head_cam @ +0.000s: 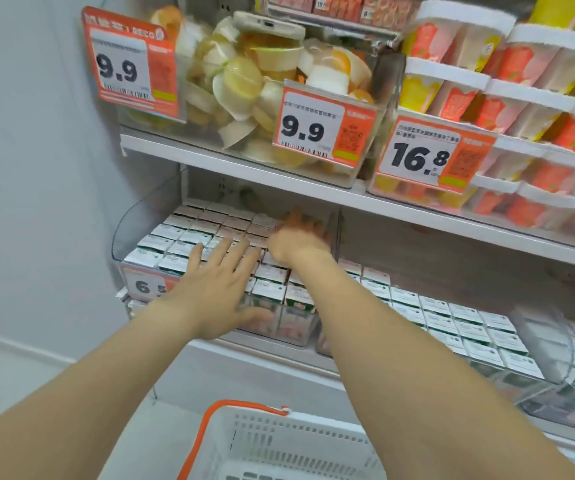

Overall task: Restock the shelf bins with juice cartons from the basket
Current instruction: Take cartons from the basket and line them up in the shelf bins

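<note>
Bin point(125, 223): clear-walled and packed nearly full. I judged the step as seating and squaring the rows. You would have done best to push evenly toward the bin's back wall rather than bear down on one corner.
Basket point(279, 441): white with an orange handle, below and in front of the bin. Its contents were cut off from view.
Cartons point(171, 233): inside the bin, in tight rows running front to back. They stood upright, long axis vertical, tops up, printed faces toward the bin's front wall.
Left hand point(213, 282): released, with your fingers spread flat on the carton tops at the bin's front. A flat palm there looked like the right brace against the front row tipping.
Right hand point(296, 237): deep in the bin's back right corner and blurred. I could not tell whether it grasped a carton.
</note>
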Demonstrator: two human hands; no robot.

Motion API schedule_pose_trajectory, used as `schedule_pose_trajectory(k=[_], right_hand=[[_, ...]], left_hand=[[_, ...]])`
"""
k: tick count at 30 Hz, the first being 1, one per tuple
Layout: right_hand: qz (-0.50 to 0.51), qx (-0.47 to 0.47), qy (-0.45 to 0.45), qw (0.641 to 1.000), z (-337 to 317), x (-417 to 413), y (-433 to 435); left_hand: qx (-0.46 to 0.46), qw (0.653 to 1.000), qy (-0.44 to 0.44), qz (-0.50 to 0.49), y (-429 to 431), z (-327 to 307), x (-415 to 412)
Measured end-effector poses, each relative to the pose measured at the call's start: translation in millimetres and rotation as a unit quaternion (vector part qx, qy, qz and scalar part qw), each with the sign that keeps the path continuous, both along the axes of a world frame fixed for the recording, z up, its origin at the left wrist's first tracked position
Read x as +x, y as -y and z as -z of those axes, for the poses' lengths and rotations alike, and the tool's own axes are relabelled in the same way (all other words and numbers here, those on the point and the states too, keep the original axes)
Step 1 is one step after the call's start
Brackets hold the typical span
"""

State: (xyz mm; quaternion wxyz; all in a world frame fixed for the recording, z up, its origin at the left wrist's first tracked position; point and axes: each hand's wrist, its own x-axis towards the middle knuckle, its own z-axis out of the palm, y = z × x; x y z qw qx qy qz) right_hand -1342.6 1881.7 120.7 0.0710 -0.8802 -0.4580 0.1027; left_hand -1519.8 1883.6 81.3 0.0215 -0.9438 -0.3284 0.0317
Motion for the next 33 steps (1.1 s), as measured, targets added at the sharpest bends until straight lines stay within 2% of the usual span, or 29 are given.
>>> schedule_pose_trajectory(k=[6,12,17,20,22,25,28,33], right_hand=[[0.038,0.012,-0.017,0.999,16,10,-16],[-0.007,-0.034,0.065,0.997,25,9,-2],[0.004,-0.106,0.050,0.993,23,9,-22],[0.017,-0.062,0.122,0.990,21,-1,-33],[-0.034,-0.023,0.166,0.985,16,-7,-36],[-0.074,0.029,0.108,0.991,10,-5,-46],[-0.074,0.030,0.043,0.996,11,-1,-57],[-0.058,0.009,0.022,0.998,21,-6,-63]], left_hand=[[0.032,0.999,-0.020,-0.021,2,1,1],[0.050,0.998,-0.026,-0.023,2,2,4],[0.034,0.999,-0.007,-0.033,-4,-2,1],[0.004,0.999,0.027,-0.026,-16,-7,-4],[-0.016,0.999,0.043,-0.023,-25,-8,-8],[-0.032,0.998,0.043,-0.016,-29,-5,-7],[-0.034,0.999,0.037,-0.008,-30,-1,-1],[-0.021,0.999,-0.003,-0.026,-34,-4,1]])
